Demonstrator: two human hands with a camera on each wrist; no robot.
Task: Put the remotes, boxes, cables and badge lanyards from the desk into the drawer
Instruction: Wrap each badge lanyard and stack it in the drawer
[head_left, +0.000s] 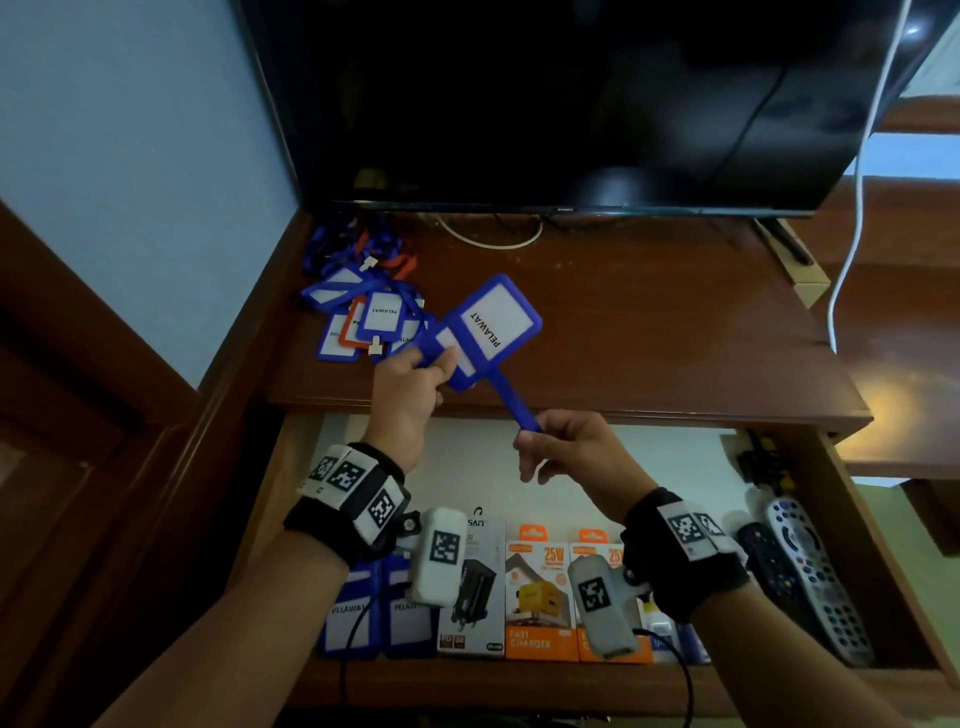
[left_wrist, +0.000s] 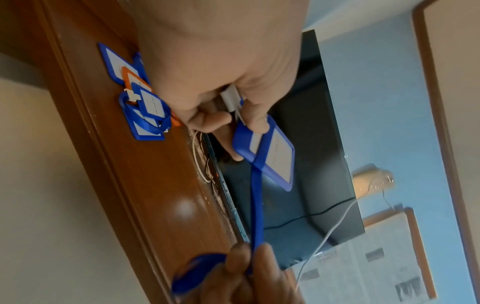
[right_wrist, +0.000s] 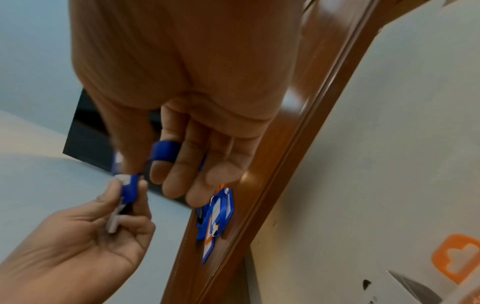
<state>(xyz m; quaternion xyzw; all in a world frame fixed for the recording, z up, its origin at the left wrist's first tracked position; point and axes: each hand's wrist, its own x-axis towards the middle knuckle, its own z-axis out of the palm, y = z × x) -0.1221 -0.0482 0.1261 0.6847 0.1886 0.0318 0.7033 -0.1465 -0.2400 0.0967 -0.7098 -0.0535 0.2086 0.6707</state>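
Observation:
My left hand (head_left: 426, 364) pinches a blue badge holder (head_left: 493, 325) marked PELAWAT by its clip end, held above the desk's front edge. Its blue lanyard strap (head_left: 514, 402) runs down to my right hand (head_left: 535, 436), which pinches it; in the right wrist view the strap (right_wrist: 166, 151) loops over a finger. A pile of blue and orange badges with lanyards (head_left: 363, 306) lies at the desk's back left. The open drawer (head_left: 883, 566) below holds two blue badges (head_left: 374, 618), charger boxes (head_left: 540, 592) and remotes (head_left: 810, 577).
A dark TV (head_left: 571, 104) stands at the back of the wooden desk (head_left: 649, 322), with cables (head_left: 493, 236) under it. A white cable (head_left: 857, 182) hangs at the right. A wall and wooden panel are on the left.

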